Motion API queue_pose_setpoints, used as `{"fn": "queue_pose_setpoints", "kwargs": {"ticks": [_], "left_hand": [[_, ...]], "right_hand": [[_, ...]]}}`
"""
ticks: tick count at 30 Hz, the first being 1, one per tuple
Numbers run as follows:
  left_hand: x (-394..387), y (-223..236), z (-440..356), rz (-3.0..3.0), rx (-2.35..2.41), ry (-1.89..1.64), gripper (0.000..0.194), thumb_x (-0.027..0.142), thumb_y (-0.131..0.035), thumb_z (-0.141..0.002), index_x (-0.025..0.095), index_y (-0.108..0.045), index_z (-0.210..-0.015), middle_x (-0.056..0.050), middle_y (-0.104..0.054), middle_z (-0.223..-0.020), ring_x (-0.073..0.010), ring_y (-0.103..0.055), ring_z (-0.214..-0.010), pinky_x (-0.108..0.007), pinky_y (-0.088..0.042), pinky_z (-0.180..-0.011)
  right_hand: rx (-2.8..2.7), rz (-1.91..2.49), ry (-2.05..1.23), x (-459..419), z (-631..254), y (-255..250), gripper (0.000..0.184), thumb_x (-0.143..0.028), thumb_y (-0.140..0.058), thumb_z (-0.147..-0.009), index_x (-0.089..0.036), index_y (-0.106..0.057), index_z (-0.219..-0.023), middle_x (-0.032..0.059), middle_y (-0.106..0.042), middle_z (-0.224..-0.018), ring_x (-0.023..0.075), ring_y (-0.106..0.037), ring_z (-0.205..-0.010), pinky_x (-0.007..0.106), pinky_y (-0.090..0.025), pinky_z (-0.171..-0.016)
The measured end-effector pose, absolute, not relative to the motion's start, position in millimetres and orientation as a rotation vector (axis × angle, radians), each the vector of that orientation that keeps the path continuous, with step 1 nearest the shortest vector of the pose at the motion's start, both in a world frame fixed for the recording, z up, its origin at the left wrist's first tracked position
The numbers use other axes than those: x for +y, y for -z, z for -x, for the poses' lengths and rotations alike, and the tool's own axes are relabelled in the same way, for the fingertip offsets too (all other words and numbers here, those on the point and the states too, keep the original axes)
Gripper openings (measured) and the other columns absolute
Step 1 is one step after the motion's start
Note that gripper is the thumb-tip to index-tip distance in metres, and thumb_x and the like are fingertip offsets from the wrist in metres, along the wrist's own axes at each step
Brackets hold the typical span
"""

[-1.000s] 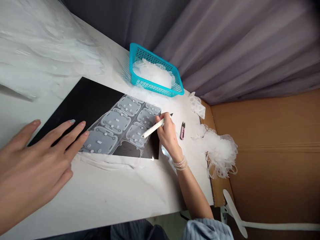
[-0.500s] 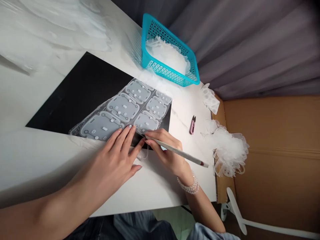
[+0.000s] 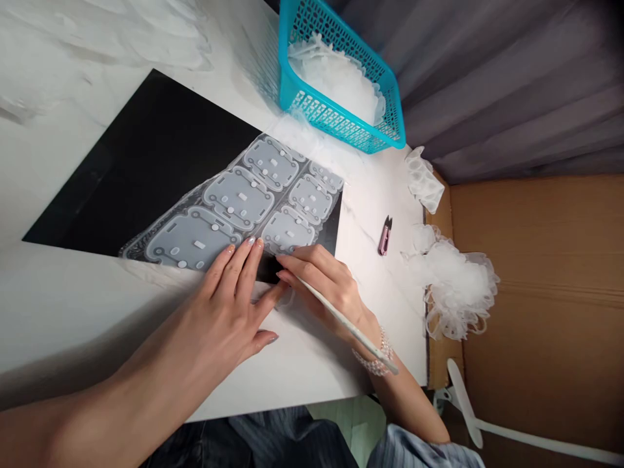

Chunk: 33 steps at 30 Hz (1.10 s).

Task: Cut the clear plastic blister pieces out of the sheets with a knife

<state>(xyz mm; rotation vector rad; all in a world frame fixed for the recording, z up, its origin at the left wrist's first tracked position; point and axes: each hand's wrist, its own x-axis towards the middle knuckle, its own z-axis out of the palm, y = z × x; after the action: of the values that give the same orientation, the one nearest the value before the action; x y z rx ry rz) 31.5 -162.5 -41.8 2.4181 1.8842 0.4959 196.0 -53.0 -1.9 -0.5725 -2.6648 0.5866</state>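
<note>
A translucent grey moulded sheet (image 3: 240, 196) with several rounded panels lies on a black board (image 3: 141, 156). My left hand (image 3: 233, 296) presses its outstretched fingertips on the sheet's near edge. The palm stays off the sheet, over the white table. Just to the right, my right hand (image 3: 329, 286) pinches a slim, pale, pen-like tool (image 3: 348, 325) near its lower end. Its shaft slants back across the wrist. The tool's tip is hidden behind my fingers, close to the sheet's near edge. A thin clear strip curls below my fingertips.
A turquoise basket (image 3: 341, 130) holding translucent pieces stands at the back. Pink-handled thread snips (image 3: 385, 236) lie to the right, near a heap of clear scraps (image 3: 455, 286) and a cardboard box (image 3: 536, 273). Clear plastic film (image 3: 107, 52) covers the far left of the white table (image 3: 273, 383).
My right hand has turned, so the tool's rear end now points lower, towards the wrist. My left hand keeps its fingers on the sheet. The camera view has shifted slightly.
</note>
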Motion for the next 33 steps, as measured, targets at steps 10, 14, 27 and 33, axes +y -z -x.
{"fn": "queue_pose_setpoints", "kwargs": {"ticks": [10,14,27,33], "left_hand": [[-166.3,39.9,-37.3,-2.399,1.918,-0.393,0.086,0.057,-0.081,-0.069,0.01,-0.06,-0.139,-0.032,-0.044,-0.153,-0.0495,-0.044,-0.141,-0.062,-0.034,-0.118],[-167.7,41.4,-36.5,-2.372,1.918,-0.429,0.094,0.057,-0.084,-0.066,0.01,-0.056,-0.143,-0.034,-0.04,-0.155,-0.05,-0.043,-0.142,-0.063,-0.033,-0.118],[-168.6,45.4,-37.5,-2.329,1.95,-0.423,0.08,0.056,-0.082,-0.068,0.01,-0.066,-0.131,-0.029,-0.042,-0.156,-0.0463,-0.039,-0.146,-0.06,-0.028,-0.122],[-168.7,43.6,-33.7,-2.331,1.875,-0.423,0.088,0.054,-0.079,-0.074,0.007,-0.054,-0.144,-0.033,-0.038,-0.156,-0.0488,-0.037,-0.145,-0.063,-0.029,-0.121]], "right_hand": [[-2.772,0.625,-0.534,-55.4,-195.8,-3.7,0.024,-0.019,-0.047,-0.104,-0.015,-0.061,-0.122,0.0113,-0.069,-0.103,0.0197,-0.066,-0.091,0.031,-0.06,-0.068],[-2.85,0.543,-0.419,-56.1,-204.0,-5.7,0.022,-0.013,-0.048,-0.102,-0.01,-0.06,-0.121,0.0127,-0.069,-0.1,0.0221,-0.066,-0.098,0.035,-0.063,-0.08],[-2.913,0.348,-0.191,-53.8,-200.2,16.5,0.035,-0.011,-0.054,-0.099,-0.009,-0.057,-0.134,0.0247,-0.061,-0.139,0.0345,-0.047,-0.144,0.055,-0.051,-0.112],[-2.827,0.428,-0.359,-50.9,-203.2,16.5,0.036,-0.01,-0.048,-0.102,-0.009,-0.054,-0.137,0.0236,-0.062,-0.139,0.0297,-0.05,-0.142,0.048,-0.054,-0.11]]}}
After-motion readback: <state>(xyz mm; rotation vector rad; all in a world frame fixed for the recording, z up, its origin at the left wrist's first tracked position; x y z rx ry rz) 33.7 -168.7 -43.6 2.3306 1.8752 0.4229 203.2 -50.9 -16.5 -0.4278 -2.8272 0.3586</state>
